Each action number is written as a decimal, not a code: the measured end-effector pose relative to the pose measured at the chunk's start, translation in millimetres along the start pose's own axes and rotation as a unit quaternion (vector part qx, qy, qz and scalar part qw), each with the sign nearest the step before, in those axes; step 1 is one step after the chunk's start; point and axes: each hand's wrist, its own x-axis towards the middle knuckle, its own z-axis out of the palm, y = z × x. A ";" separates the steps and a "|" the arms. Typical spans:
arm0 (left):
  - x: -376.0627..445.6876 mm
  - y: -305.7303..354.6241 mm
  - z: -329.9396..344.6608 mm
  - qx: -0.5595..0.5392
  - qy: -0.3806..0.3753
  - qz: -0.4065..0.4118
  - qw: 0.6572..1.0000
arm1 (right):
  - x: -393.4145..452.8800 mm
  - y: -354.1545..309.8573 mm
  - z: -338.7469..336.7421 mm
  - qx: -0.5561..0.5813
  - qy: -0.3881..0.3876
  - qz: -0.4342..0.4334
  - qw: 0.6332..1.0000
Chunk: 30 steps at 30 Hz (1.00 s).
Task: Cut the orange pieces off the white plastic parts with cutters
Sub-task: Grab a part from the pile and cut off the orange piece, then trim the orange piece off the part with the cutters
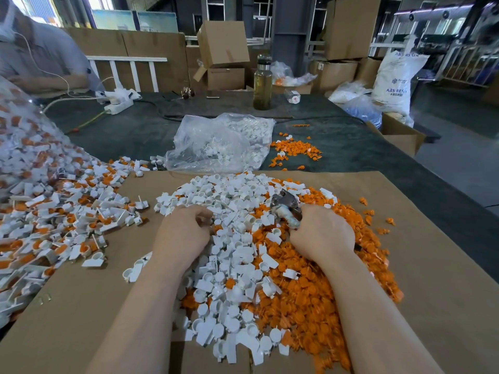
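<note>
Cardboard sheet point(81, 314) nearest, w/ mixed heap: cut white parts point(232, 265) centre, orange pieces point(318, 298) at right. Left hand point(183, 233) curled into heap; can't tell what it holds. Right hand point(321, 233) grips cutters point(286, 209), jaws pointing away. Uncut parts point(62, 211) spill left. Beyond: clear bag point(216, 141), bottle point(262, 82).

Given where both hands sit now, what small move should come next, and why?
Probably reach the left hand left to the uncut pile for a fresh part: the right hand already holds the cutters, while the left hand's curled fingers show no part with orange on it.
</note>
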 end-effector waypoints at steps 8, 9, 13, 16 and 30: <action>1.5 -1.7 -0.6 0.010 0.031 -0.043 0.999 | 1.8 -1.4 2.6 -0.014 -0.005 -0.013 1.000; 1.5 -2.1 -0.7 0.009 0.032 -0.041 0.999 | 1.8 -1.1 2.4 -0.013 -0.006 -0.012 1.000; -0.8 -1.9 -0.1 -0.006 0.054 -0.025 0.998 | 1.9 0.6 1.7 0.001 -0.014 0.002 1.000; -2.8 2.2 -0.1 -0.065 0.092 -0.011 0.994 | 1.0 1.3 -0.5 -0.002 -0.002 0.007 1.000; -14.2 27.4 -9.3 -0.524 0.016 -0.067 0.849 | 2.1 -0.3 -9.3 0.135 0.022 -0.060 0.989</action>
